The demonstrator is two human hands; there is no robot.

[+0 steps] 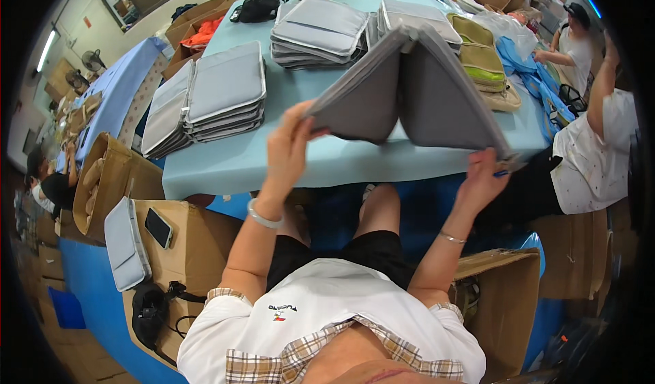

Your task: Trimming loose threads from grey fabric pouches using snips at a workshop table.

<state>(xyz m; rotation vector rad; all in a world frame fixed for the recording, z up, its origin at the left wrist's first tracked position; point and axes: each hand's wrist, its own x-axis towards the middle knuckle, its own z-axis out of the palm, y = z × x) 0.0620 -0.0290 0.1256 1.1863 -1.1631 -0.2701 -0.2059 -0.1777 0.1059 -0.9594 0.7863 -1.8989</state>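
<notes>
A grey padded zip case (443, 104) is spread like a tent above the front of the table, its spine upward and its two panels slanting down. My left hand (290, 145) is closed on the lower left corner, fingers pinching the edge. At the opposite lower corner my right hand (483, 179) grips the zipped edge. A small blue bit shows beside the right fingers; I cannot make out what it is. Behind the case lie stacks of similar grey cases (317, 32), and more piles (225, 87) stand to the left.
A pale blue cloth covers the table (225, 172). Green and tan pouches (477, 49) lie at the right, near blue straps and a seated person. A carton (177, 247) on my left bears a phone (158, 228) and another grey case (126, 244). An open carton (501, 302) stands on my right.
</notes>
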